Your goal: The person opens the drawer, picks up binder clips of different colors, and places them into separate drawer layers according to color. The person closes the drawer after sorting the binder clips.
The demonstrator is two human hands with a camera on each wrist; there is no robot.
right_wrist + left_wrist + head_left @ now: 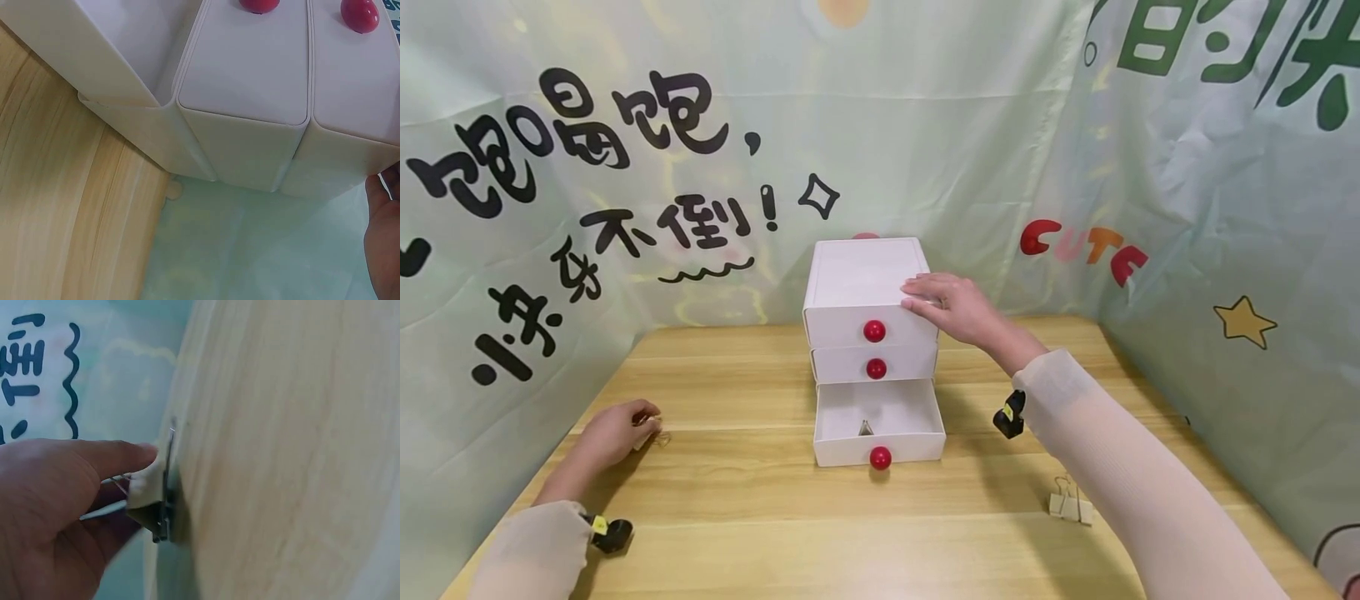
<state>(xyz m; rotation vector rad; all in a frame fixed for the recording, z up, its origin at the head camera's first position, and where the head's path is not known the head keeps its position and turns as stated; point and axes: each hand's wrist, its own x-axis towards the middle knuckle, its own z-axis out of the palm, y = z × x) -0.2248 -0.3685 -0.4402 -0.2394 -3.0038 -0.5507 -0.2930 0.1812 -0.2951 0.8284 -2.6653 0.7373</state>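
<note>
My left hand point(617, 433) is at the left side of the table, its thumb and fingers pinching a binder clip point(148, 490) with wire handles, close over the wood. In the middle stands a white three-drawer box point(865, 275) with red round knobs. My right hand point(951, 308) rests on the upper right edge of this box, fingers extended over its top. The bottom drawer point(842, 452) is pulled out; inside lies a small binder clip point(866, 428). The middle drawer point(835, 364) and the top drawer point(835, 327) are closed.
Another pale binder clip point(1070, 507) stands on the wooden table point(737, 500) at the right, beside my right forearm. Printed cloth point(925, 150) hangs around the back and sides of the table.
</note>
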